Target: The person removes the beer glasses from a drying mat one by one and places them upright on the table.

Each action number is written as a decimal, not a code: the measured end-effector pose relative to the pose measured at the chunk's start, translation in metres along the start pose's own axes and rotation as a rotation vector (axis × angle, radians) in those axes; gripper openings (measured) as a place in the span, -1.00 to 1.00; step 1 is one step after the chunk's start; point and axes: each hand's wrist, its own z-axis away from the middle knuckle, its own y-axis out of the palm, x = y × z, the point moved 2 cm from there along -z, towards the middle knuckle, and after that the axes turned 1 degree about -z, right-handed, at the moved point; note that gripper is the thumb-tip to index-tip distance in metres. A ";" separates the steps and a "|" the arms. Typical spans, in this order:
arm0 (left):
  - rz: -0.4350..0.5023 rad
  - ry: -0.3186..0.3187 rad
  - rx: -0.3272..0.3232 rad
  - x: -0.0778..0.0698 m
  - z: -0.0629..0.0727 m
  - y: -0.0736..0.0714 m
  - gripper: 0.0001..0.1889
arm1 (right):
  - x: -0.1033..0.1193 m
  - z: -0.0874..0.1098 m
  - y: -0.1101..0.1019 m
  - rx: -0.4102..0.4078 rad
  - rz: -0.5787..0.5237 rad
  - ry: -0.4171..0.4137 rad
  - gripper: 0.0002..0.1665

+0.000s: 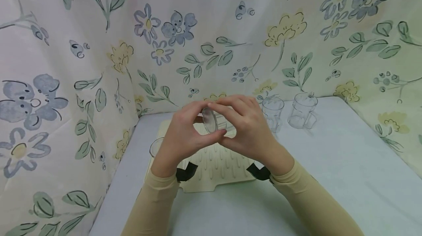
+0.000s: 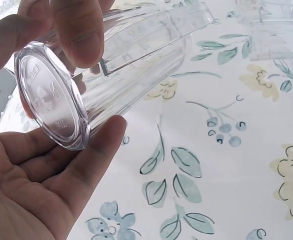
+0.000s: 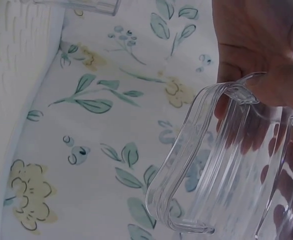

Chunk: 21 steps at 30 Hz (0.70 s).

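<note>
Both hands hold a clear, ribbed mug (image 1: pixel 210 120) on its side above a cream drying mat (image 1: pixel 211 166). Around the base end, the left hand (image 1: pixel 180 130) curls its thumb and fingers, and the round bottom with raised marks faces it in the left wrist view. The right hand (image 1: pixel 248 128) grips the mug toward its rim end, fingers wrapped over the top and thumb below. In the right wrist view the mug's angular handle (image 3: pixel 174 165) sticks out, with fingers showing through the clear wall. Much of the mug is hidden behind the right hand in the head view.
Two more clear mugs, one nearer the mat (image 1: pixel 273 109) and one farther right (image 1: pixel 302 109), stand at the table's back. The rim of another clear vessel (image 1: pixel 151 148) shows by the left wrist. A floral curtain (image 1: pixel 211 27) hangs behind the white table (image 1: pixel 346 155).
</note>
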 end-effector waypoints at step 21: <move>-0.003 0.025 -0.050 0.001 -0.001 0.000 -0.38 | 0.002 0.000 0.000 0.000 0.037 -0.023 -0.11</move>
